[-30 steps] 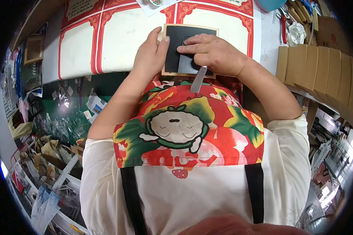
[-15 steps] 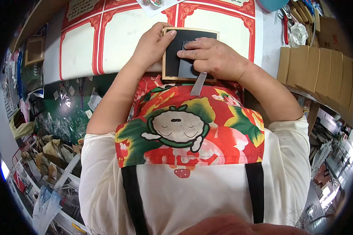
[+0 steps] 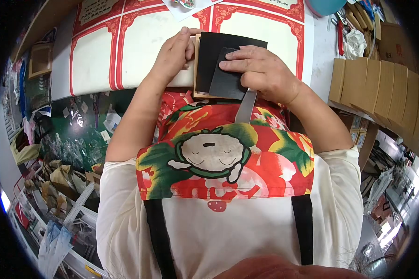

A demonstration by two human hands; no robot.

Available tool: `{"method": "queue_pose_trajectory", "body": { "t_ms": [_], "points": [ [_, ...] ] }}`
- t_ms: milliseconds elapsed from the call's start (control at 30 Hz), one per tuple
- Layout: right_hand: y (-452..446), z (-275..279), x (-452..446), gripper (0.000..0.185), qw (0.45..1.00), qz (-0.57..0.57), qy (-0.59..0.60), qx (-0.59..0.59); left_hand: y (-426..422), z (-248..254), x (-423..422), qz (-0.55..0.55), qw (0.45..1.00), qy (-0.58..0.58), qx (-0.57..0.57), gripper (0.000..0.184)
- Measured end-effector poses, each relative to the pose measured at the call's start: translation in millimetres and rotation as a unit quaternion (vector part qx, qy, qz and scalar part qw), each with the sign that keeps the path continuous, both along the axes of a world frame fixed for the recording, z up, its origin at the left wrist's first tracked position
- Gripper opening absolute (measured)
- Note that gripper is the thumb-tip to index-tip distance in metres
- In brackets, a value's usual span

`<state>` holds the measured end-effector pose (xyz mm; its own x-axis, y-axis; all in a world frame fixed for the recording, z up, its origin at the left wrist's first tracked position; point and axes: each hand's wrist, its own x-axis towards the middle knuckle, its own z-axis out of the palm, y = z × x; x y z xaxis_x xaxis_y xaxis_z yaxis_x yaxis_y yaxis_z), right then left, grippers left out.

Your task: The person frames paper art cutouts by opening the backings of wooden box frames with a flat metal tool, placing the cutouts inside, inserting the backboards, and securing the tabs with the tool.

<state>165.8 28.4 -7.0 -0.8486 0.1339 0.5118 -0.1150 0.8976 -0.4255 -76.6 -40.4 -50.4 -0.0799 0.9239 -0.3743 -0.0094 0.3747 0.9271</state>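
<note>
Two hands work at a square pale-wood frame [image 3: 197,69] by the near edge of the tabletop [image 3: 319,65]: the left hand [image 3: 174,55] half-curled at its upper-left corner, the right hand [image 3: 266,72] spread over a thin square black panel [image 3: 211,51], a flat grey blade-like strip [image 3: 246,109] emerging beneath, both grips partly hidden. Steadying the wood and lifting evenly should spare the panel's edges. Unlike half a second earlier, the panel covers the frame's top and right edges, and the left thumb is off the front.

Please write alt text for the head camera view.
A person's right hand, apparently holding a metal blade, rests on a black panel lying askew over a wooden frame. The left hand is at the frame's left edge. A red-bordered sheet lies on the table beyond.
</note>
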Motion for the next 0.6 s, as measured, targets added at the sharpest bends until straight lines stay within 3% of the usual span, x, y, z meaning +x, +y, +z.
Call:
{"method": "queue_pose_trajectory", "body": {
  "t_ms": [200,400,500,600],
  "points": [
    [-3.0,-10.2,-1.6,0.028,0.994,0.021,0.017,-0.109,-0.8,-2.7,-3.1,-0.028,0.999,0.026,0.030,0.053],
    [5.8,-20.7,1.1,0.030,0.998,-0.010,-0.018,-0.053,-1.0,4.7,8.6,-0.013,0.999,-0.014,0.028,0.036],
    [6.4,-24.0,-0.5,0.030,0.999,-0.017,-0.019,-0.034,0.7,-26.5,-6.8,-0.089,0.988,0.071,0.104,0.043],
    [7.3,-26.2,-1.0,0.030,0.999,-0.016,-0.019,-0.029,0.8,-26.1,-6.1,-0.096,0.977,0.132,0.137,0.046]
  ]
}}
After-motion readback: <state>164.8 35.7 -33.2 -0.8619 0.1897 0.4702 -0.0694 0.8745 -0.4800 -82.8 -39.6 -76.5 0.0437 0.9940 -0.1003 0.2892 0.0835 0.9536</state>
